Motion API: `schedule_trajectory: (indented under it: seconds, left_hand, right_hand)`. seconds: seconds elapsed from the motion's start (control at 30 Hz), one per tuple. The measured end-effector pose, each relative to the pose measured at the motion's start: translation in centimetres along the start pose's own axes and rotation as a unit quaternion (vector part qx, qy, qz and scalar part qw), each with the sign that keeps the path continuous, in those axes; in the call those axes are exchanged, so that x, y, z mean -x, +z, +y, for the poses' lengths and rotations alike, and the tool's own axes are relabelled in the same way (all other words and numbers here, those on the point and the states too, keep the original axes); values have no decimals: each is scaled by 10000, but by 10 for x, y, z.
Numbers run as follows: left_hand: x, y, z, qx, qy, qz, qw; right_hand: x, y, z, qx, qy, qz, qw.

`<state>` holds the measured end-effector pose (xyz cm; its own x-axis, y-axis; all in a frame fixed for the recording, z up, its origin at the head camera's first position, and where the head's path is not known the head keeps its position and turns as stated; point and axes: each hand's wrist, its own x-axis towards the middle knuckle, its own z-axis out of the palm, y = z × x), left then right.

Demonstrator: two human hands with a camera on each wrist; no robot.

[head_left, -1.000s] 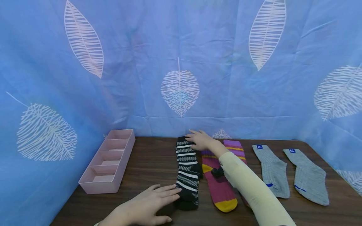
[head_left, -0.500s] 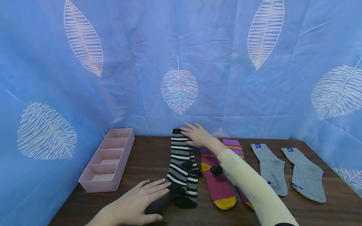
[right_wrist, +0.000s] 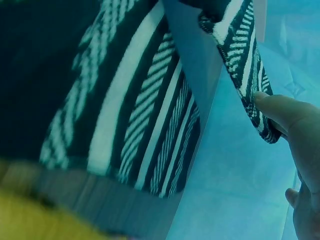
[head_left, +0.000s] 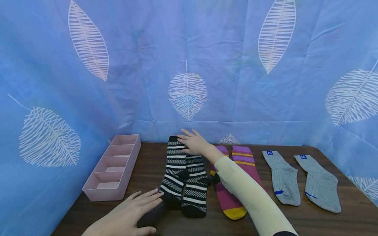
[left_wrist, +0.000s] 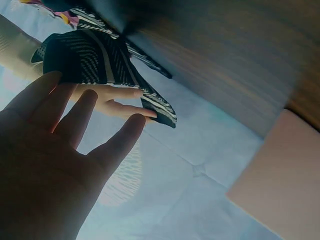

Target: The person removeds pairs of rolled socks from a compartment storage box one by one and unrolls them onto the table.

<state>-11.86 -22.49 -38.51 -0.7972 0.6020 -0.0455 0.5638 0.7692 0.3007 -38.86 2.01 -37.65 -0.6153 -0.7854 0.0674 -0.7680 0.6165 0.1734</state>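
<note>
Two black-and-white striped socks lie side by side, the left striped sock (head_left: 172, 167) slightly apart from the right striped sock (head_left: 195, 188) at the toes. My right hand (head_left: 195, 143) pinches the left sock's cuff at the far end; the right wrist view shows its thumb (right_wrist: 272, 105) over the striped cuff (right_wrist: 250, 85). With fingers straight, my left hand (head_left: 127, 213) touches that sock's toe at the near end, its thumb apart. In the left wrist view the fingertips meet the dark toe (left_wrist: 62, 57), and part of the sock stands off the table.
A pink box (head_left: 130, 173) with several compartments stands at the left. Maroon-and-purple socks (head_left: 231, 205) lie under my right forearm, partly hidden. Two grey socks (head_left: 284, 180) lie further right on the dark wooden table (head_left: 319, 226). A blue leaf-patterned cloth (head_left: 141, 82) hangs behind.
Both hands have moved left with the upper striped sock. It lay on top of the other one and is now beside it, so the lower striped sock shows.
</note>
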Motion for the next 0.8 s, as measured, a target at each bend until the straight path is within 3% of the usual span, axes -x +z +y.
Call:
schedule_trajectory:
  seconds: [0.23,0.47,0.8]
  left_hand:
    - [7,2,-7,184,-310,-113,9993]
    - [7,7,-17,153,-421,-204,9988]
    - [7,13,-31,359,-859,-663,9934]
  right_hand:
    - [-16,2,-14,-64,-71,-20,10000]
    - [-28,7,-26,21,-66,-227,9997]
    - [-34,17,-34,152,40,-667,9976]
